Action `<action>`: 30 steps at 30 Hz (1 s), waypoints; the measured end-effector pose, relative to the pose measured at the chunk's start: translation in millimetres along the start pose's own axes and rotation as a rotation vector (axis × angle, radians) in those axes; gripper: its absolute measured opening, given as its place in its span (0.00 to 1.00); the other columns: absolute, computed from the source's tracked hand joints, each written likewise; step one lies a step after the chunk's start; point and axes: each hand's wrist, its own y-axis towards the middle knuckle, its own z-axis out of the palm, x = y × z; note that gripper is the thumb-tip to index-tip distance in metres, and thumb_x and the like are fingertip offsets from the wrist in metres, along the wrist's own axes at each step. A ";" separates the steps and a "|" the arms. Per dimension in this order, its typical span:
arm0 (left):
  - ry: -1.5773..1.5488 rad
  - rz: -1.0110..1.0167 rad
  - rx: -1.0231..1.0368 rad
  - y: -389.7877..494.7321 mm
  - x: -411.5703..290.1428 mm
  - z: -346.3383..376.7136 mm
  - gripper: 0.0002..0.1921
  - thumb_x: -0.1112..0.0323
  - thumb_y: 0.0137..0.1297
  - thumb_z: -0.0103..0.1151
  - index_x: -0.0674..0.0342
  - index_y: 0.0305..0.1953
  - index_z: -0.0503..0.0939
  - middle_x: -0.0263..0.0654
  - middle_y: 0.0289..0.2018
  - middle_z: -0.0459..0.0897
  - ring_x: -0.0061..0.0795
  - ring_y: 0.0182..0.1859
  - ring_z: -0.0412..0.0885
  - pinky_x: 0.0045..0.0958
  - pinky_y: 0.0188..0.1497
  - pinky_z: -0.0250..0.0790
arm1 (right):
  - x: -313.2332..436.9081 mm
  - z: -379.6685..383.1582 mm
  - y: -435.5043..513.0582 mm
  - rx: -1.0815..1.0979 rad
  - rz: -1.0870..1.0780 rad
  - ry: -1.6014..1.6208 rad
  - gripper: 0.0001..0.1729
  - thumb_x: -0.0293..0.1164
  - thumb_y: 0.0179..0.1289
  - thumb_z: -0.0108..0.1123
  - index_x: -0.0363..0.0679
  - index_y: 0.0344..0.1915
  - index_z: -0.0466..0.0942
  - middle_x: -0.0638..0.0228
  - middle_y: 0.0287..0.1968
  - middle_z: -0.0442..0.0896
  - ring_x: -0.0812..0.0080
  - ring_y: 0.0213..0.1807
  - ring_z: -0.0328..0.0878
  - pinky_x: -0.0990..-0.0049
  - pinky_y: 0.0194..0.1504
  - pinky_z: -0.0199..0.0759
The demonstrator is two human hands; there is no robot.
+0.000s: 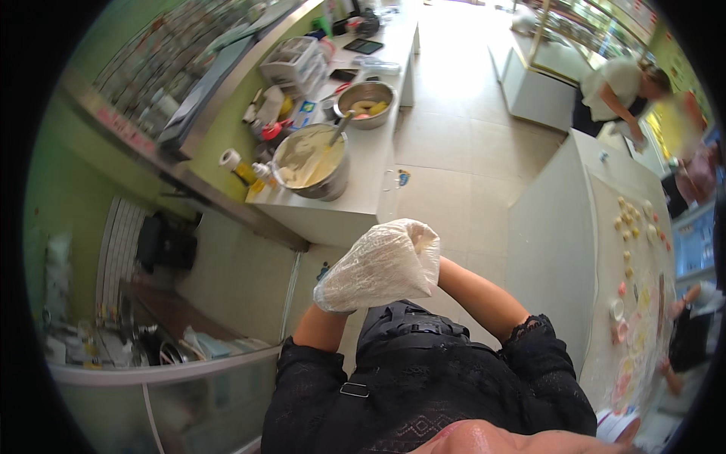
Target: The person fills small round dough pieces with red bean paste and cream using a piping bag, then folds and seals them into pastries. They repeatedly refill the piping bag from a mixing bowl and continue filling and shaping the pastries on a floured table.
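Note:
A crinkled, translucent plastic bag (380,267) is held up in front of my waist, between my two arms. My left forearm (323,329) runs up into its lower left end, and the plastic covers that hand. From the right, my right forearm (476,286) reaches the bag's other side, where the hand is hidden in or behind the plastic. The fingers of both hands are out of sight. Beyond the bag, a metal mixing bowl (340,184) on the white counter (366,196) contains pale cream or batter and a spatula (338,130).
A smaller metal bowl (380,120) with yellow and pink items stands farther along the counter. Bottles (244,170) and a drawer box (295,62) line the wall. At right is a worktable (604,227) with small dough-like pieces. Several people, including one person (615,91), stand beyond it.

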 end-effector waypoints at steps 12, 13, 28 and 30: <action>0.800 -0.342 0.215 -6.2 234.1 -59.8 0.06 0.67 0.64 0.59 0.62 0.35 0.75 0.44 0.32 0.77 0.41 0.42 0.78 0.38 0.49 0.72 | 281.4 17.0 232.8 -0.445 -1.109 -2.236 0.19 0.25 0.64 0.56 0.44 0.56 0.73 0.59 0.53 0.77 0.59 0.65 0.71 0.53 0.71 0.53; 0.806 -0.338 0.235 3.6 254.8 -57.5 0.06 0.66 0.64 0.59 0.62 0.35 0.75 0.44 0.32 0.77 0.41 0.42 0.78 0.38 0.49 0.72 | 297.6 25.5 251.1 -0.448 -0.951 -2.467 0.21 0.25 0.65 0.54 0.44 0.58 0.70 0.60 0.52 0.78 0.59 0.65 0.71 0.52 0.73 0.50; -0.075 -0.357 0.015 79.6 347.2 -44.5 0.05 0.69 0.50 0.58 0.62 0.28 0.77 0.47 0.27 0.76 0.51 0.39 0.77 0.46 0.43 0.69 | 368.8 124.9 321.5 0.426 -0.387 -3.087 0.20 0.32 0.66 0.59 0.36 0.56 0.79 0.77 0.34 0.83 0.74 0.38 0.82 0.74 0.32 0.71; -0.025 -0.384 0.135 83.6 344.4 -46.5 0.06 0.66 0.52 0.57 0.62 0.29 0.78 0.49 0.28 0.77 0.53 0.39 0.76 0.48 0.44 0.69 | 374.2 127.0 292.2 0.389 -0.192 -3.152 0.21 0.34 0.71 0.55 0.40 0.60 0.77 0.75 0.31 0.83 0.76 0.33 0.82 0.76 0.29 0.69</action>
